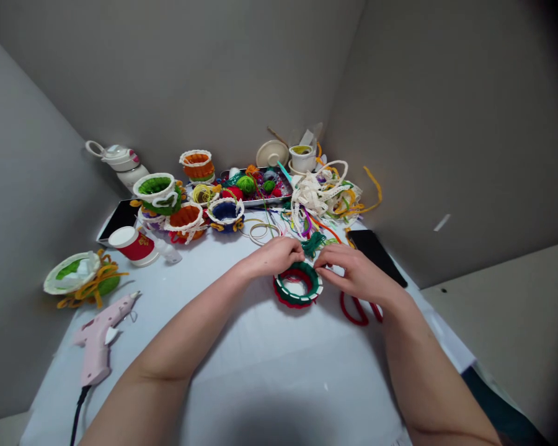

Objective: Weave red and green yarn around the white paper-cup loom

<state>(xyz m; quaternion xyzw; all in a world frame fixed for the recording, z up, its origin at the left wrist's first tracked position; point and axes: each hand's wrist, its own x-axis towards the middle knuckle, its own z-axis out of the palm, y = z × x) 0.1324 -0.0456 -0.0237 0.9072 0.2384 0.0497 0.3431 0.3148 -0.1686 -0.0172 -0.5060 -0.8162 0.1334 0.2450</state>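
Note:
A small round basket, woven of red and dark green yarn with white upright strips around its rim, stands on the white-covered table. My left hand is closed at its far left rim, the fingertips pinched together there. Opposite, my right hand has thumb and fingers drawn together beside the right rim; whatever lies between them is too small to make out. Just behind the basket, between both hands, is a bundle of dark green yarn. Red-handled scissors lie partly hidden under my right wrist.
Several finished-looking yarn baskets stand at the back left, near a red-and-white paper cup and a bottle. A pink glue gun lies left. A yarn tray, tangled trims and a black phone sit behind and right.

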